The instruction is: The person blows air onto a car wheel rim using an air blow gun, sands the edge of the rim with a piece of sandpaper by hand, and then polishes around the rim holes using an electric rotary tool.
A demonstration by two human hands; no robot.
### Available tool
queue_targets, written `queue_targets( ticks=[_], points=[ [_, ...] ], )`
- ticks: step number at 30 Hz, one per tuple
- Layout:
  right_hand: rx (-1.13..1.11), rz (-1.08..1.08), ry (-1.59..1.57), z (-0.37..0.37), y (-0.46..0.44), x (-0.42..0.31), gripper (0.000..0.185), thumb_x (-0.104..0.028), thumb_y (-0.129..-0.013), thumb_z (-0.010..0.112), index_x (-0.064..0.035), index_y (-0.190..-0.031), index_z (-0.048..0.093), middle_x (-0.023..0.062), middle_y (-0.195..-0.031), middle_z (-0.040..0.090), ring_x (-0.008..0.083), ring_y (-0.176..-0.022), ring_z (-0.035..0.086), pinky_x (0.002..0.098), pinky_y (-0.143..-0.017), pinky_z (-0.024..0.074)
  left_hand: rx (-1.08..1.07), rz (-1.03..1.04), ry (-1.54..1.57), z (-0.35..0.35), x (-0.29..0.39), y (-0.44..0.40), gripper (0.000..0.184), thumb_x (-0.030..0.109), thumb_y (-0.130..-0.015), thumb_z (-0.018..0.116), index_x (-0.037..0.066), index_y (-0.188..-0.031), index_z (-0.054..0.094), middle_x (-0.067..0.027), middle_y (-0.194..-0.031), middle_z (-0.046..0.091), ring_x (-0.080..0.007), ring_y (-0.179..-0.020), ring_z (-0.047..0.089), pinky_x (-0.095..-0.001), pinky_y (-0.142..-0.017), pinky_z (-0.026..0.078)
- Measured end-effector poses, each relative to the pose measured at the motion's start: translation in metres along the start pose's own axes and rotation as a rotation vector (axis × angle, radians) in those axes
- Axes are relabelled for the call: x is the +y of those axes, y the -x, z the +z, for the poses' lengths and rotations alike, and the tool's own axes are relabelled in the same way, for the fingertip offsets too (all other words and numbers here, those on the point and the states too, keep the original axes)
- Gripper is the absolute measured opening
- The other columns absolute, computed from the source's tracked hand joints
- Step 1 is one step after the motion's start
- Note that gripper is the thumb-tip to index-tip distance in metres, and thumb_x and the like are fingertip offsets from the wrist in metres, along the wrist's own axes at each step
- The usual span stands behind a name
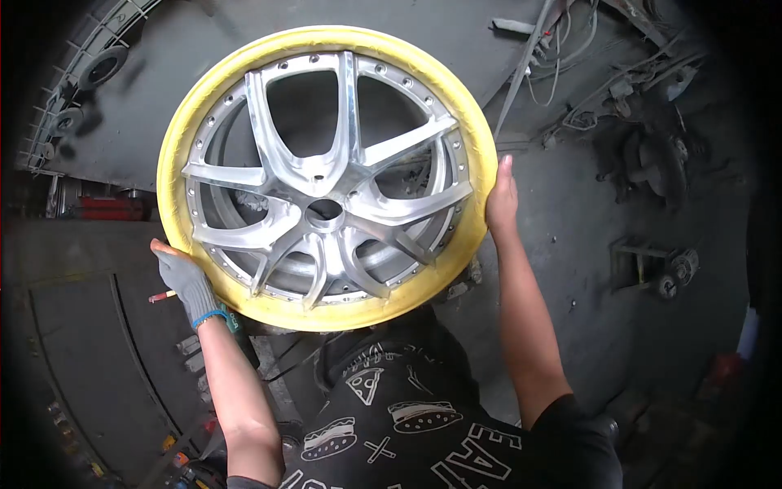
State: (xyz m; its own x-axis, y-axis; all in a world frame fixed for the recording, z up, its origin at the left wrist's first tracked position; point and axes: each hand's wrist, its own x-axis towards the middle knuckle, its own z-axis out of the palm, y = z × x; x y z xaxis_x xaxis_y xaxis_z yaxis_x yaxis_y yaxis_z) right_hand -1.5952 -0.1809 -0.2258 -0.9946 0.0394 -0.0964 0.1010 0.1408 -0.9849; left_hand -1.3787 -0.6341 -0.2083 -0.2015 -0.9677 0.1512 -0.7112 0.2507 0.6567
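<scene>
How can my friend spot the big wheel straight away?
Find the black T-shirt with white drawings. Just above it, a gloved left hand and bare right hand hold the wheel. Only it has a yellow band around shiny silver spokes.

left hand (188,281) gloved | right hand (503,202) bare | hands hold yellow-edged wheel (318,184)

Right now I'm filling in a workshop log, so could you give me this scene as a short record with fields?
Object in hand: silver spoked wheel, raised in both hands
Outer edge: yellow outer band, running all the way round
Hub: round central opening
Left hand: gloved in grey, blue band at the wrist, at the wheel's lower left edge
Right hand: bare, at the wheel's right edge, some fingers hidden
Clothing: black shirt with white print
Surroundings: grey floor
</scene>
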Motion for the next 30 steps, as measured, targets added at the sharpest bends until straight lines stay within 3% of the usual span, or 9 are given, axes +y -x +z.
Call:
queue_targets(
  ticks=[8, 11, 13, 15, 16, 19, 24, 25, 30],
  points=[
    [0.124, -0.115, -0.077, -0.002, 0.012, 0.013, 0.053, -0.036, -0.103, 0.030, 0.0052, -0.106, 0.063, 0.0176, -0.096, 0.066, 0.0237, -0.089, 0.060, 0.0355, -0.084, 0.0455, 0.000, -0.003, 0.001, 0.003, -0.012, -0.009, 0.066, 0.053, -0.100, 0.025, 0.001, -0.135, 0.046, -0.0235, -0.131, 0.053, -0.0380, -0.117, 0.054, -0.0402, -0.096, 0.042],
    [0.165, -0.194, 0.172, -0.012, 0.031, 0.030, 0.041, -0.028, -0.101, 0.039, 0.0058, -0.087, 0.058, 0.0207, -0.073, 0.057, 0.0271, -0.069, 0.056, 0.0413, -0.068, 0.0432, -0.025, -0.020, 0.025, 0.001, -0.022, -0.008, 0.070, 0.057, -0.099, 0.025, 0.001, -0.135, 0.046, -0.0210, -0.134, 0.052, -0.0366, -0.116, 0.054, -0.0396, -0.096, 0.042],
    [-0.020, -0.213, 0.250, -0.037, 0.057, 0.066, 0.050, -0.033, -0.104, 0.033, 0.0055, -0.088, 0.061, 0.0092, -0.076, 0.061, 0.0141, -0.070, 0.051, 0.0309, -0.067, 0.0438, -0.166, -0.142, 0.271, -0.009, -0.037, 0.014, 0.070, 0.059, -0.099, 0.026, 0.001, -0.131, 0.048, -0.0162, -0.128, 0.056, -0.0309, -0.109, 0.056, -0.0375, -0.094, 0.043],
    [-0.132, 0.024, 0.340, -0.049, 0.089, 0.074, 0.054, -0.038, -0.104, 0.032, 0.0027, -0.084, 0.061, 0.0067, -0.070, 0.060, 0.0140, -0.061, 0.053, 0.0293, -0.060, 0.0443, -0.329, -0.159, 0.638, -0.010, -0.059, 0.050, 0.061, 0.054, -0.100, 0.030, 0.001, -0.124, 0.051, -0.0097, -0.117, 0.057, -0.0209, -0.099, 0.054, -0.0344, -0.091, 0.044],
    [-0.144, 0.022, 0.329, -0.047, 0.102, 0.079, 0.054, -0.038, -0.104, 0.032, 0.0027, -0.084, 0.061, 0.0067, -0.070, 0.060, 0.0140, -0.061, 0.053, 0.0293, -0.060, 0.0443, -0.263, 0.092, 0.539, 0.000, -0.090, 0.057, 0.059, 0.052, -0.100, 0.034, 0.003, -0.128, 0.049, -0.0088, -0.121, 0.056, -0.0210, -0.105, 0.053, -0.0351, -0.094, 0.043],
    [-0.191, 0.222, 0.099, -0.039, 0.117, 0.096, 0.054, -0.040, -0.103, 0.034, 0.0055, -0.092, 0.062, 0.0143, -0.068, 0.062, 0.0222, -0.059, 0.059, 0.0389, -0.055, 0.0451, -0.058, 0.082, 0.539, 0.020, -0.115, 0.072, 0.059, 0.052, -0.101, 0.034, 0.004, -0.131, 0.047, -0.0076, -0.125, 0.054, -0.0212, -0.113, 0.051, -0.0353, -0.098, 0.041],
    [-0.070, 0.214, -0.019, -0.029, 0.121, 0.102, 0.059, -0.045, -0.102, 0.034, 0.0051, -0.098, 0.065, 0.0081, -0.076, 0.066, 0.0148, -0.060, 0.061, 0.0306, -0.054, 0.0495, -0.312, -0.249, 0.827, 0.015, -0.101, 0.081, 0.067, 0.055, -0.100, 0.032, 0.002, -0.140, 0.040, -0.0085, -0.138, 0.047, -0.0230, -0.121, 0.048, -0.0352, -0.104, 0.037],
    [-0.076, 0.208, 0.004, -0.028, 0.121, 0.092, 0.059, -0.045, -0.102, 0.036, 0.0052, -0.099, 0.065, 0.0086, -0.076, 0.067, 0.0139, -0.059, 0.061, 0.0289, -0.052, 0.0501, -0.260, -0.104, 0.770, 0.010, -0.089, 0.090, 0.071, 0.057, -0.100, 0.030, -0.001, -0.141, 0.038, -0.0103, -0.138, 0.048, -0.0230, -0.118, 0.050, -0.0345, -0.101, 0.040],
    [-0.069, 0.150, 0.127, -0.027, 0.120, 0.086, 0.067, -0.051, -0.102, 0.029, 0.0053, -0.095, 0.065, 0.0088, -0.069, 0.064, 0.0130, -0.056, 0.060, 0.0287, -0.051, 0.0484, -0.292, -0.148, 0.656, 0.002, -0.088, 0.093, 0.070, 0.054, -0.101, 0.030, -0.006, -0.128, 0.051, -0.0123, -0.119, 0.061, -0.0216, -0.103, 0.058, -0.0330, -0.089, 0.047]
  ],
)
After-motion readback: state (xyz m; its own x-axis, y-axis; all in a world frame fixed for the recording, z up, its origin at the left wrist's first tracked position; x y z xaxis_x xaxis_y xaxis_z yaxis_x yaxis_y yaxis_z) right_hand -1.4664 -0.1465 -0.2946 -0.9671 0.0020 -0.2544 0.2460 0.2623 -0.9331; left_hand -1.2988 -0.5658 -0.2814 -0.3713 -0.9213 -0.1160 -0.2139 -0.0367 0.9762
